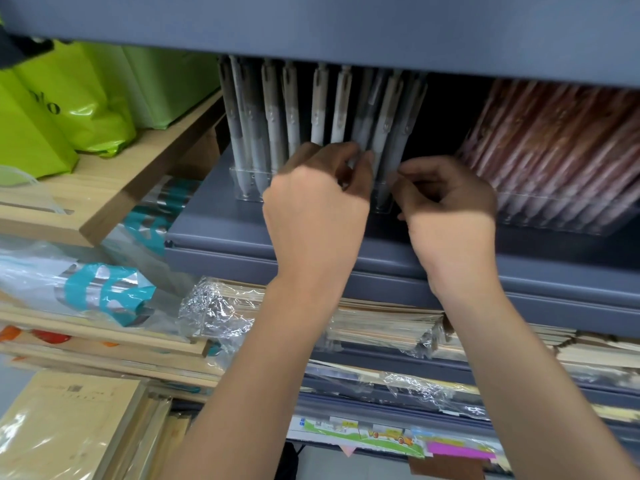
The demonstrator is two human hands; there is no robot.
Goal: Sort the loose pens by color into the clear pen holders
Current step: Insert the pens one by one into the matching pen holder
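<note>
1. A row of grey-white pens (318,109) stands upright, clips upward, in a clear pen holder (247,185) at upper centre of the frame. The rightmost pens lean and are blurred.
2. At upper right, reddish-brown pens (554,143) lean together in a second clear holder (554,223).
3. Both holders sit on a grey-blue shelf (214,223) under another shelf board. Below are stacks of plastic-wrapped paper goods (381,327). At left, bright green bags (69,105) rest on a wooden shelf (104,188).
4. The left hand (315,206) is at frame centre, its curled fingers and thumb pinching the lower part of the grey-white pens.
5. The right hand (453,206) is just beside it at the holder's right end, fingertips drawn together; I cannot tell whether they grip anything.
</note>
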